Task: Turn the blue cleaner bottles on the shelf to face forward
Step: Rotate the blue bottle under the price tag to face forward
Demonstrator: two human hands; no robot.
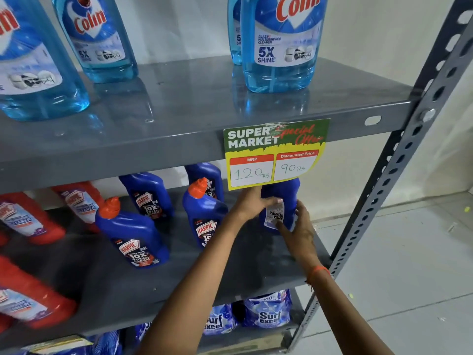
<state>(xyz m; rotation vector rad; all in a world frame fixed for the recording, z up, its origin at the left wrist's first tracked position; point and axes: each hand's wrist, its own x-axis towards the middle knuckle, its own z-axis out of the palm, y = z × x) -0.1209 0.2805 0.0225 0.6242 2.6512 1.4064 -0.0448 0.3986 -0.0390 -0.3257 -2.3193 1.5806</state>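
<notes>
A: Where are the hands?

B: Both are on one blue bottle (pixel 281 201) at the right end of the middle shelf (pixel 179 278). The left hand (pixel 252 202) wraps its left side with fingers across the front; the right hand (pixel 300 226) presses its right side, fingers spread.

A: Which way does that bottle face?

B: Its back label (pixel 275 216), with small print and a code, faces out. Its top is hidden behind the price sign (pixel 275 155) just above the hands.

A: And the others?

B: Left of the hands, four blue bottles show Harpic fronts; the nearest (pixel 204 216) stands just beside the left wrist. Red bottles (pixel 28 221) stand farther left. Pale blue spray bottles (pixel 280 44) sit on the shelf above.
</notes>
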